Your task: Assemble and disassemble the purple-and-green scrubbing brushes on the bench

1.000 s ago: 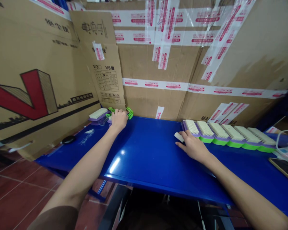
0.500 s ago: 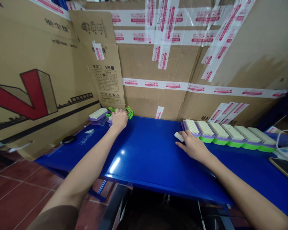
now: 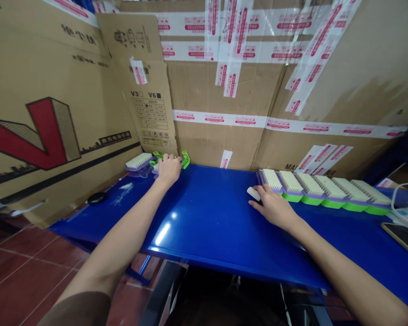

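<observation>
"Okay, where is the left hand?"

"Your left hand (image 3: pixel 170 168) is at the back left corner of the blue surface (image 3: pixel 204 226), knuckles up and fingers bent down among some green plastic pieces (image 3: pixel 186 159). Your fingertips are hidden, so I can't tell how far open the grip is or whether it has hold of anything."

"And what lies beside it?"

"A brush (image 3: pixel 139 160) with white bristles up and a purple base sits right in that corner, to the left of your hand. Something purple and white, mostly covered, shows just beneath your hand."

"What about the right hand?"

"Your right hand (image 3: pixel 271 206) is half closed, fingers and thumb around a small white piece (image 3: pixel 254 194), just in front of the row along the back edge. I can't tell whether the piece touches the surface."

"Which row is that?"

"Six brushes (image 3: pixel 329 187), side by side, bristles up, purple over green, running along the back edge towards the right. Your fingers overlap the leftmost one."

"Anything near the side edges?"

"You have a phone (image 3: pixel 403 237) at the right edge and a round black thing (image 3: pixel 97 198) at the left edge."
</observation>
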The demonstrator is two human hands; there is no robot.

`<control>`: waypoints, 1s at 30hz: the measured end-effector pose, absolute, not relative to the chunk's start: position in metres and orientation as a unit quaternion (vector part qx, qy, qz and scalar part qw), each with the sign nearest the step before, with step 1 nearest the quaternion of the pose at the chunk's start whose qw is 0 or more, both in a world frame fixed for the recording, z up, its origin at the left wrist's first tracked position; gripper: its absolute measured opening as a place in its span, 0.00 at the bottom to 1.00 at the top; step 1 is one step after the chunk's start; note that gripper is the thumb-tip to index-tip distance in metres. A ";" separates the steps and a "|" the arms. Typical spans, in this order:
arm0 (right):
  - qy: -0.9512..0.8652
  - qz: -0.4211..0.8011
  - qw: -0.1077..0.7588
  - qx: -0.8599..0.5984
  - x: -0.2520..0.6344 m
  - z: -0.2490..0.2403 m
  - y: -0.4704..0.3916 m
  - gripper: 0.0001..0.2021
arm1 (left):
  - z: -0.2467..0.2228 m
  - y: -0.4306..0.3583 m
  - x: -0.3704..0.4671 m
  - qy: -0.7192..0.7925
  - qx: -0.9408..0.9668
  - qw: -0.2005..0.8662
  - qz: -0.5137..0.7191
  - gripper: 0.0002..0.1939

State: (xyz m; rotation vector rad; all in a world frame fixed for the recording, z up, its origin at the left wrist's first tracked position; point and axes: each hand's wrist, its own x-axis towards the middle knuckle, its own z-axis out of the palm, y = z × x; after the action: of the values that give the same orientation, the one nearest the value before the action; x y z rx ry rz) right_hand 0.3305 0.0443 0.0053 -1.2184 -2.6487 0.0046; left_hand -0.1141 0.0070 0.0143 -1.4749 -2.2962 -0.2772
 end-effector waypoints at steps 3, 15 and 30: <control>-0.902 -0.001 0.109 -0.419 0.331 0.005 0.044 0.20 | 0.015 0.007 -0.114 -0.819 -0.531 0.195 -0.094 0.23; -0.902 -0.001 0.110 -0.418 0.330 0.006 0.044 0.20 | 0.013 0.010 -0.119 -0.812 -0.548 0.181 -0.087 0.24; -0.903 -0.001 0.115 -0.415 0.331 0.005 0.044 0.20 | 0.005 0.011 -0.120 -0.794 -0.573 0.177 -0.098 0.27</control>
State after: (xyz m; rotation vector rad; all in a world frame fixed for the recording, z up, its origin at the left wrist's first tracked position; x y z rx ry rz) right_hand 0.3310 0.0445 0.0051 -1.2149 -2.6452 -0.0016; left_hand -0.1203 0.0112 0.0054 -1.6223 -2.2486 -0.2776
